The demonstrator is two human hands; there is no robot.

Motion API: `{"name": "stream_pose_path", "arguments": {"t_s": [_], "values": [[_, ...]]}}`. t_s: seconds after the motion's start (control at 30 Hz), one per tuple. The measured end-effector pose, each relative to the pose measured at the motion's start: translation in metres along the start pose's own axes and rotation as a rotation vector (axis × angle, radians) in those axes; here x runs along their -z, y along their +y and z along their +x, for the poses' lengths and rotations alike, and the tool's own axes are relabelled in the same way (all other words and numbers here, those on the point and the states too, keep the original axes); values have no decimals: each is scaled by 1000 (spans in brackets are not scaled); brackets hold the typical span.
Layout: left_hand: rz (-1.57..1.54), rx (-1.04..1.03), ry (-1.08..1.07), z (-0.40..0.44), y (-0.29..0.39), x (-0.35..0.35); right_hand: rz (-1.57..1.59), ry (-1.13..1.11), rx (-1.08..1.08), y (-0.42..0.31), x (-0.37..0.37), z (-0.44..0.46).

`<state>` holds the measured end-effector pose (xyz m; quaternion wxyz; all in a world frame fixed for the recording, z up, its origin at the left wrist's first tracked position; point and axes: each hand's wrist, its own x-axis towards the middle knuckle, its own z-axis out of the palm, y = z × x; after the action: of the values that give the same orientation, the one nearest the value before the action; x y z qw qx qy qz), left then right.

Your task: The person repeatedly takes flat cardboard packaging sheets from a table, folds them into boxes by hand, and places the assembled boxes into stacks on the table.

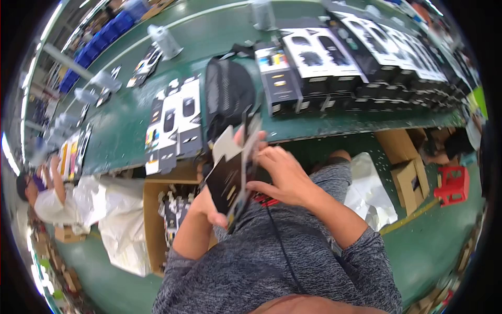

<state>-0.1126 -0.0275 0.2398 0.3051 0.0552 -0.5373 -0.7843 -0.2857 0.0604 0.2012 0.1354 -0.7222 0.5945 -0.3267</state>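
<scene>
A black and white printed cardboard box (226, 180), partly flattened with a raised flap, is tilted in front of my body. My left hand (208, 208) is closed around its lower left side, the thumb showing on the near face. At the box's right edge, my right hand (286, 175) has its thumb and bent fingers against the cardboard; motion blur softens the contact. Just beyond the box, a black mesh bag (229, 86) lies on the green table (123, 112). Beside that bag are flat printed boxes (175, 120).
Stacked black and white boxes (327, 55) line the table's right side. Below its edge stand an open carton (154, 230) of packed items and another carton (409, 180). A red stool (452, 186) is at right. Another person (55, 196) works at far left.
</scene>
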Motion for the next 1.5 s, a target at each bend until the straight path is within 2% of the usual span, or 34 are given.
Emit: {"name": "stream_pose_path", "arguments": {"t_s": [0.03, 0.13, 0.2, 0.33, 0.4, 0.43, 0.5, 0.53, 0.63, 0.73, 0.77, 0.83, 0.87, 0.9, 0.93, 1.0, 1.03, 1.13, 1.2, 1.27, 1.33, 1.4, 1.5], "values": [[85, 38, -18, -1, 3, 4, -103, 210, 73, -1, 12, 3], [173, 249, 35, -11, 14, -4, 108, 499, 216, -19, 49, 3], [168, 245, -1, -17, 6, -6, 116, 415, 314, -34, 58, 4], [123, 200, 32, -27, -7, -5, 361, 386, 270, -33, 40, 4], [243, 178, -10, -26, -8, 1, 337, 347, 229, -36, 46, 4], [191, 145, 48, -27, -6, -8, 328, 329, 207, -37, 50, 2], [260, 124, 151, -33, -1, 2, 223, 357, 195, -38, 56, -4], [305, 51, 253, -38, -2, 10, 170, 363, 193, -37, 58, -6], [375, -193, 452, -48, -4, 10, 270, 461, 216, -26, 21, -20], [509, -146, 730, -70, -29, 19, 471, 521, 113, -44, -5, -26], [557, -92, 672, -78, -33, 21, 460, 484, 88, -49, -16, -30], [515, -187, 451, -75, -36, 14, 609, 553, 103, -45, -41, -33], [494, -232, 339, -73, -35, 11, 652, 511, 114, -40, -46, -35], [434, -94, 290, -74, -24, 8, 695, 470, 123, -36, -47, -34], [355, -140, 293, -71, -16, 4, 737, 428, 131, -36, -44, -30], [197, -233, 305, -55, -1, -4, 698, 147, 178, -35, -25, -27], [268, -166, 372, -52, 6, -6, 714, 128, 149, -35, -28, -25], [333, -411, 242, -35, -1, 13, 569, 280, 109, -29, -25, -19], [455, -468, 257, -26, 4, 18, 729, 425, 154, -23, -31, -8], [598, -511, 187, -21, 5, 23, 692, 492, 296, -20, -21, -1], [853, -562, 122, -19, 9, 20, 582, 383, 289, -18, -3, 2], [731, -586, 121, -17, 9, 18, 615, 365, 317, -21, 1, 5], [725, -523, 40, -18, 9, 20, 556, 258, 356, -25, 13, 6]]}}
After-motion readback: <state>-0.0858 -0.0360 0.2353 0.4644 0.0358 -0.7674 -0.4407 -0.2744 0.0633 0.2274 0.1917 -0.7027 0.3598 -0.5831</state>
